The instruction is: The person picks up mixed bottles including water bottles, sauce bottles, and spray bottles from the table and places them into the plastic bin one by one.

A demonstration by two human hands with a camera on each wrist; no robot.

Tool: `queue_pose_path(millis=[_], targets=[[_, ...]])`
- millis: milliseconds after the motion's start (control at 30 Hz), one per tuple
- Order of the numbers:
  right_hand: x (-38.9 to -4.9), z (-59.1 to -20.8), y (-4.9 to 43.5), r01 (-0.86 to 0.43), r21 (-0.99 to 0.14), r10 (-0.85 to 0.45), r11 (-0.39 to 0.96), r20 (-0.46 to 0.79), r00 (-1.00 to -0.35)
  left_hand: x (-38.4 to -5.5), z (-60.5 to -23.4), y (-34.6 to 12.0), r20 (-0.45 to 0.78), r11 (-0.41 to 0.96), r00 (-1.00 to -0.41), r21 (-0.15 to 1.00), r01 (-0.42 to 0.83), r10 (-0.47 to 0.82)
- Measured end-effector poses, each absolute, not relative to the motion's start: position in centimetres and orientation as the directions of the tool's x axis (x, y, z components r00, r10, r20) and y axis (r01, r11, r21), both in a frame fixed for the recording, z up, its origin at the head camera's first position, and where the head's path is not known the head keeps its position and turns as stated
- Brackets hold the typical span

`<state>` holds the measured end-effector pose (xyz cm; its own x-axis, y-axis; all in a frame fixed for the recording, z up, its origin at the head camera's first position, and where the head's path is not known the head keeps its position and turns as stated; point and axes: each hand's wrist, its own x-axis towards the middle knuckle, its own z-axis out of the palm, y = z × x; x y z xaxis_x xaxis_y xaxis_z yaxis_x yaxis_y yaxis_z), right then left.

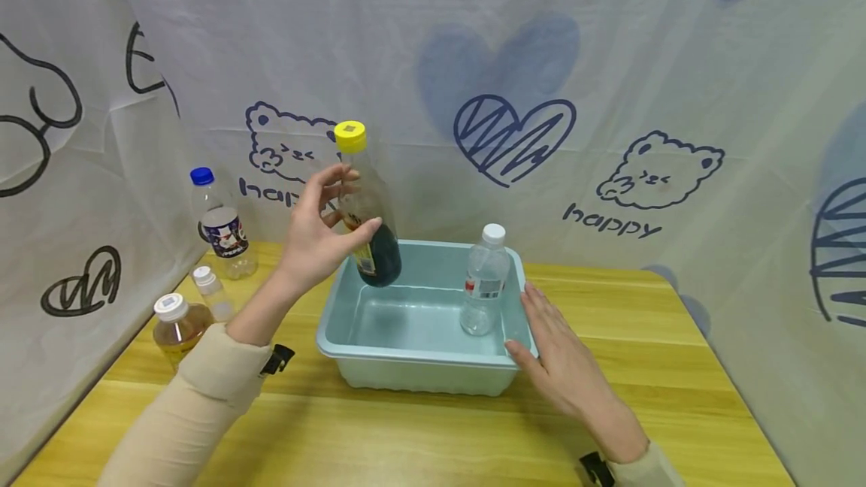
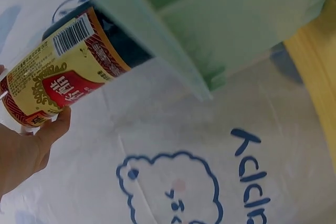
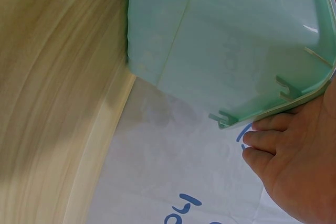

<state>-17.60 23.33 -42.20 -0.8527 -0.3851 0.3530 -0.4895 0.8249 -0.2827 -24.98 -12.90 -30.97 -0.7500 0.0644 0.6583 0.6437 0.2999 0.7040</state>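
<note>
Hanging over the left end of a pale-blue tub, a yellow-capped bottle of dark liquid is gripped by the left hand. The tub's right rim is touched by the right hand, fingers pretty straight. A clear white-capped bottle is parked inside, right side.

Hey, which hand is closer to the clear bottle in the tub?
Right. The right hand is at the tub, just right of the clear bottle. The left hand is farther, up by the tub's left end, holding the yellow-capped bottle.
</note>
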Motion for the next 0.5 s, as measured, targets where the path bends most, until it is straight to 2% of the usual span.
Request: queue_pose_path(millis=[300,500], targets=[[-17.5,-42.2,23.3,-0.491,-0.296,-0.381,0.819,0.358,-0.852,-25.1,-32.1,-10.7,0.590,0.228,-0.780,0.746,0.625,0.209],[-17.4,-42.1,23.2,-0.497,-0.287,-0.384,0.819,0.370,-0.846,-25.1,-33.3,-9.7,0.540,0.250,-0.782,0.748,0.615,0.310]])
